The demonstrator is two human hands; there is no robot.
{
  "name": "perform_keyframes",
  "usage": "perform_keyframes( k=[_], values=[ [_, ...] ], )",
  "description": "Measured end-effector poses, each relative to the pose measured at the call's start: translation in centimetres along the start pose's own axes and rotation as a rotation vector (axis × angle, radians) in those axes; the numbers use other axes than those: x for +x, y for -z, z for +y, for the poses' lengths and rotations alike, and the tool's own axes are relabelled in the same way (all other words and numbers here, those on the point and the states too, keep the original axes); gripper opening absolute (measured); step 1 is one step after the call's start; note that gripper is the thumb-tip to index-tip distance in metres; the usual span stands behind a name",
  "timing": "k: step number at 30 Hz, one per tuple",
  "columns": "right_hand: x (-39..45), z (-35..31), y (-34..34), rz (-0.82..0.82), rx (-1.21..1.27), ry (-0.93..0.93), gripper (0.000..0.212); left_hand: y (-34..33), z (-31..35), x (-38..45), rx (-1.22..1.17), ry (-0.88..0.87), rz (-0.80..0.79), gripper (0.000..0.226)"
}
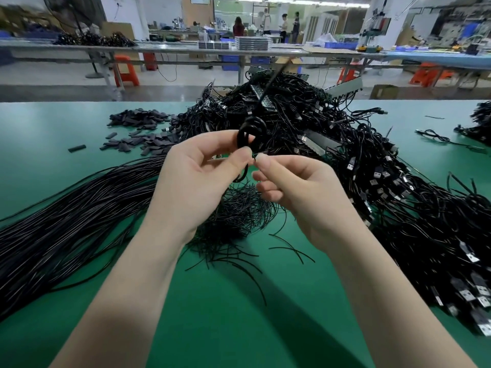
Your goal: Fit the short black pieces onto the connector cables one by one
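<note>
My left hand pinches a coiled black cable between thumb and forefinger, held above the green table. My right hand pinches the thin end of that cable at its fingertips, right beside the left thumb. A blurred strand of the cable runs up and away from the coil. Short black pieces lie in a loose heap at the far left. Whether one sits on the held cable is hidden by my fingers.
A big tangle of USB connector cables fills the right and far middle. A bundle of long straight black cables spreads at left. Thin black wire ends lie under my hands. Benches, stools and people stand beyond the table.
</note>
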State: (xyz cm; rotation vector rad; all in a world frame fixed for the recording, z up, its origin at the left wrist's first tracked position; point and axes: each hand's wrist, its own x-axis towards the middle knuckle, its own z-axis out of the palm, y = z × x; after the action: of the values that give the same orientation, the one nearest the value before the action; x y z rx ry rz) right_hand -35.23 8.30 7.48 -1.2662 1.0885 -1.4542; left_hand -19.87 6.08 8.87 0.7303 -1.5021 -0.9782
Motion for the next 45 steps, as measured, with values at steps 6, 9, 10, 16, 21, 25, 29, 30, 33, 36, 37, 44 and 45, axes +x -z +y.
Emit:
perform_keyframes(
  k=[6,9,10,16,21,25,29,30,33,36,37,44,45],
  values=[
    [-0.3,-0.6,-0.4,-0.034,0.214,-0.106,0.013,0.0,0.0,0.0,0.062,-0.073,-0.056,0.029],
    [-0.4,-0.8,-0.5,-0.065,0.280,-0.147,0.011,0.1,0.0,0.1,0.036,-0.071,-0.079,0.028],
    [-0.5,-0.9,-0.6,-0.075,0.288,-0.148,0.011,0.1,0.1,0.1,0.026,-0.063,-0.087,0.027],
    [-0.7,-0.2,-1.2,0.080,-0.031,0.256,0.007,-0.2,0.2,-0.1,-0.095,0.009,-0.028,0.019],
    [-0.3,0.3,-0.4,0.237,-0.948,1.096,0.010,-0.7,0.6,-0.2,-0.233,0.307,-0.026,0.009],
    [-0.1,0.3,-0.2,0.227,-0.824,0.935,0.007,-0.3,0.5,0.0,-0.229,0.287,0.005,0.009],
    [-0.5,-0.7,-0.7,0.093,-0.058,0.065,0.016,-0.1,0.0,0.1,-0.034,0.005,0.073,0.024],
    [-0.5,-0.8,-0.5,0.057,0.001,-0.062,0.020,-0.1,-0.1,0.1,-0.007,-0.035,0.059,0.025],
    [-0.6,-0.9,-0.4,0.016,0.114,-0.222,0.024,-0.3,-0.1,0.0,0.011,-0.083,-0.006,0.028],
    [-0.5,-1.1,-0.4,-0.033,0.263,-0.262,0.017,-0.4,-0.1,0.0,0.037,-0.121,-0.044,0.026],
    [-0.5,-1.2,-0.4,-0.040,0.290,-0.257,0.015,-0.3,0.0,0.0,0.036,-0.128,-0.050,0.026],
    [-0.9,-1.6,-0.8,-0.058,0.347,-0.187,0.008,0.0,0.0,0.0,0.031,-0.133,-0.039,0.025],
    [-1.0,-1.4,-0.9,-0.028,0.277,-0.109,0.007,0.0,0.0,0.0,0.042,-0.131,-0.033,0.025]
  ],
)
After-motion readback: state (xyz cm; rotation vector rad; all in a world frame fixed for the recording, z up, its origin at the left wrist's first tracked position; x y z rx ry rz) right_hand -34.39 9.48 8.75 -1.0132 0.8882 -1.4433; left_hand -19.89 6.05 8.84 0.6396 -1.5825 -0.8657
